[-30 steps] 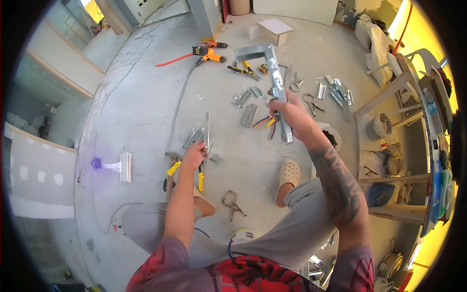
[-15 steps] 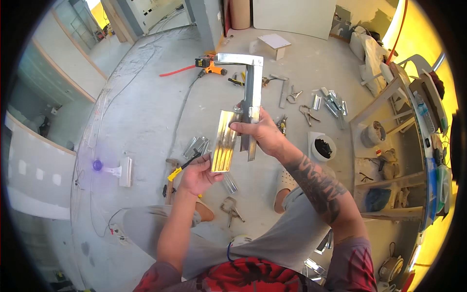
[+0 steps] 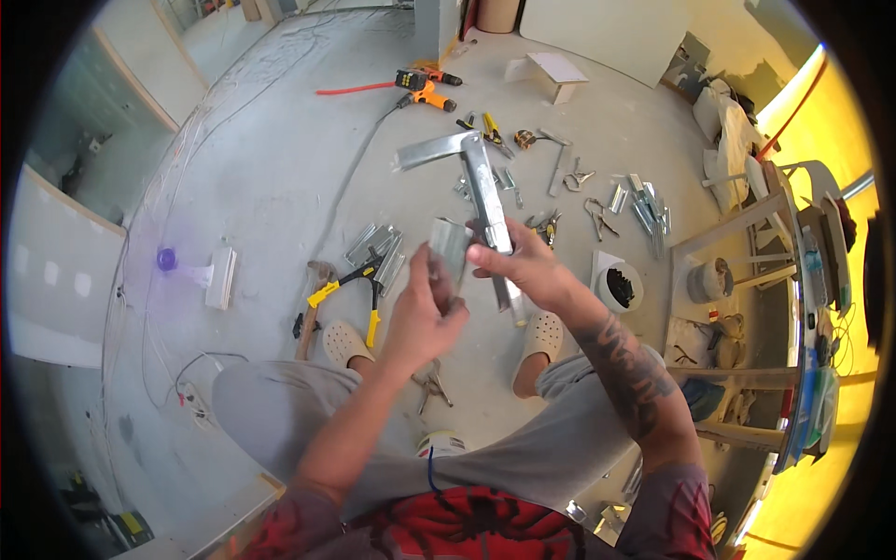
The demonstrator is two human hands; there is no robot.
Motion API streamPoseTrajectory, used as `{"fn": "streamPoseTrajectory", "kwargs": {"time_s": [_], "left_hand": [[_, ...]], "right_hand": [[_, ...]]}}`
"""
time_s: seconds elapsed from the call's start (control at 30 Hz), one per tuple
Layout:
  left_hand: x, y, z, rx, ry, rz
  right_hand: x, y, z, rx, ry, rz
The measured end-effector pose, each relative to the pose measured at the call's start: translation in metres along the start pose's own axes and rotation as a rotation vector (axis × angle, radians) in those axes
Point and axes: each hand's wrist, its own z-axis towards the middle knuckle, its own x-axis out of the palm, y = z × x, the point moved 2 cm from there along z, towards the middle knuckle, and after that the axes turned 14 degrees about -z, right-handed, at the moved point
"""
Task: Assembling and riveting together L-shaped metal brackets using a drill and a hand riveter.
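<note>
My right hand (image 3: 525, 264) is closed around the lower leg of an L-shaped steel profile (image 3: 483, 182), held above the floor between my knees. The profile's short arm points left from its top corner. Beside it is a short ribbed metal piece (image 3: 450, 245), partly blurred, with my right thumb at its right edge. My left hand (image 3: 425, 313) grips that piece from the left and below, fingers along its side. Whether the piece and the profile are joined is hidden by my hands.
Around my feet lie a hammer (image 3: 306, 322), yellow-handled snips (image 3: 341, 280), metal offcuts (image 3: 647, 205) and locking pliers (image 3: 597, 217). A white bucket (image 3: 619, 287) holds dark pieces. Orange drills (image 3: 427, 96) and a tape measure (image 3: 527, 139) sit farther off; a wooden shelf frame (image 3: 737, 378) stands right.
The ribbed piece has turned, showing narrower and greyer, and the L-shaped profile has tilted. My left hand has moved right and its fingers have shifted up the piece. The view has shifted too.
</note>
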Motion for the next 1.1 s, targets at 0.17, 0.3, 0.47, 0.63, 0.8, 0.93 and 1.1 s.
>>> {"fn": "streamPoseTrajectory", "kwargs": {"time_s": [0.17, 0.3, 0.47, 0.63, 0.8, 0.93, 1.1], "left_hand": [[-0.021, -0.006, -0.005, -0.268, 0.318, -0.858], [-0.007, -0.014, -0.015, -0.458, 0.626, -1.472], [0.003, -0.007, -0.017, -0.626, 0.519, -1.476], [0.003, 0.006, -0.018, -0.682, 0.692, -1.632], [-0.009, 0.002, -0.016, -0.694, 0.538, -1.368], [-0.017, -0.009, -0.017, -0.61, 0.426, -1.09], [-0.023, -0.003, -0.017, -0.448, 0.458, -0.805]], "right_hand": [[-0.019, -0.009, 0.003, -0.037, 0.155, 0.073], [-0.016, -0.001, 0.005, 0.059, 0.146, 0.211], [-0.014, -0.004, 0.004, 0.206, 0.225, -0.008], [-0.014, 0.002, -0.002, 0.033, 0.085, -0.343], [-0.015, 0.008, -0.007, 0.136, 0.209, -0.353], [-0.01, 0.01, -0.009, 0.132, 0.174, -0.533], [-0.006, 0.014, -0.015, 0.098, 0.163, -0.625]]}}
